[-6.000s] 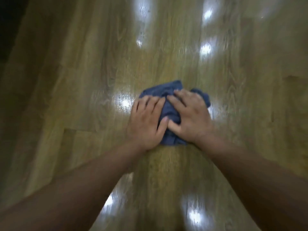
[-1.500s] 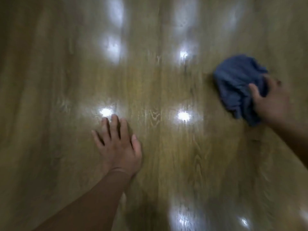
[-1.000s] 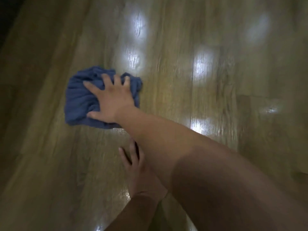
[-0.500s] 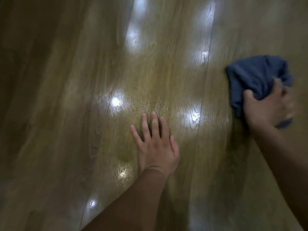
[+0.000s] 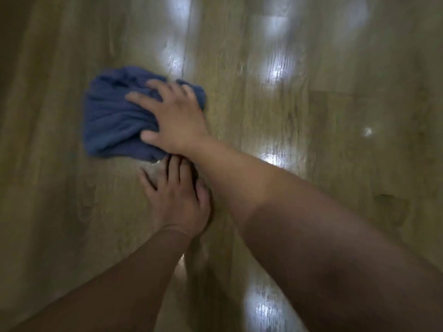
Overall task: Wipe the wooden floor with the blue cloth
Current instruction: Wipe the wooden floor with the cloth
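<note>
A crumpled blue cloth (image 5: 112, 118) lies on the glossy wooden floor (image 5: 335, 111), left of centre. My right hand (image 5: 172, 116) reaches across from the right and presses down on the cloth's right part with spread fingers. My left hand (image 5: 177, 200) lies flat on the floor just below the cloth, fingers straight. My right forearm crosses over the fingertips and thumb side of the left hand and hides them partly.
Wooden planks run away from me in every direction. Bright ceiling-light reflections (image 5: 275, 73) shine on the boards to the right and near the bottom. Nothing else stands on the floor in view.
My right hand has swept the cloth from the far right to the left, crossing over my left hand. The left hand has stayed planted on the floor.
</note>
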Available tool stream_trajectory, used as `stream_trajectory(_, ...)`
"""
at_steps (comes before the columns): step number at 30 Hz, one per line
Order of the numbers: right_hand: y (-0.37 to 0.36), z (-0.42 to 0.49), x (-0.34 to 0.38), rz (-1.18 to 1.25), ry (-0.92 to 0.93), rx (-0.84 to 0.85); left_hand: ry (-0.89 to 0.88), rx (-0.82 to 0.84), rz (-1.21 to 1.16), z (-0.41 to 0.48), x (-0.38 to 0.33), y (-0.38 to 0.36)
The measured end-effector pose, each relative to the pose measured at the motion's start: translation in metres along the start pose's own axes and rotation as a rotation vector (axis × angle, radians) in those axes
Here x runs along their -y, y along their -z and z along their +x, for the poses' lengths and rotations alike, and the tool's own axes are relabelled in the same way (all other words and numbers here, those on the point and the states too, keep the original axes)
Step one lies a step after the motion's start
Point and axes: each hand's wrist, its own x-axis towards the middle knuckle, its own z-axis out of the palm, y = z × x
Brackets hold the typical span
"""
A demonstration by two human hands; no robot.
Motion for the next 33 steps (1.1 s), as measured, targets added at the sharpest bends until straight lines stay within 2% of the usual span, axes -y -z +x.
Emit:
stream_trajectory(4,0.043,-0.086,-0.109,0.075,-0.423,-0.217,-0.026,0.004,-0.056,-0.002,-0.002,-0.003)
stream_trajectory(9,0.094,-0.280,-0.242,0.067,-0.952,-0.378,-0.050,-0.032,-0.022,0.000,0.002,-0.010)
stream_trajectory(12,0.100,-0.361,-0.255,0.074,-1.279,-0.493,-0.064,-0.052,-0.002,0.003,0.004,-0.011)
stream_trajectory(14,0.087,-0.370,-0.232,0.041,-1.384,-0.520,-0.072,-0.061,-0.011,0.003,0.003,-0.013)
stream_trajectory(17,0.066,-0.358,-0.172,0.021,-1.262,-0.485,-0.075,-0.079,-0.019,0.001,0.006,-0.016)
stream_trajectory(22,0.030,-0.382,-0.082,0.024,-0.723,-0.320,-0.097,-0.109,0.017,0.008,0.008,-0.019)
stream_trajectory(26,0.026,-0.392,-0.081,-0.022,-0.680,-0.309,-0.108,-0.047,0.080,-0.017,-0.006,-0.003)
stream_trajectory(28,0.027,-0.390,-0.083,-0.025,-0.678,-0.280,-0.145,0.113,0.108,-0.056,-0.022,0.010)
stream_trajectory(30,0.029,-0.390,-0.080,-0.004,-0.695,-0.240,-0.148,0.410,0.106,-0.127,-0.026,0.015)
stream_trajectory(32,0.027,-0.392,-0.068,0.014,-0.739,-0.197,-0.039,0.728,0.089,-0.223,-0.019,0.015)
stream_trajectory(33,0.024,-0.400,-0.055,0.037,-0.773,-0.174,0.026,0.825,0.084,-0.272,-0.014,0.013)
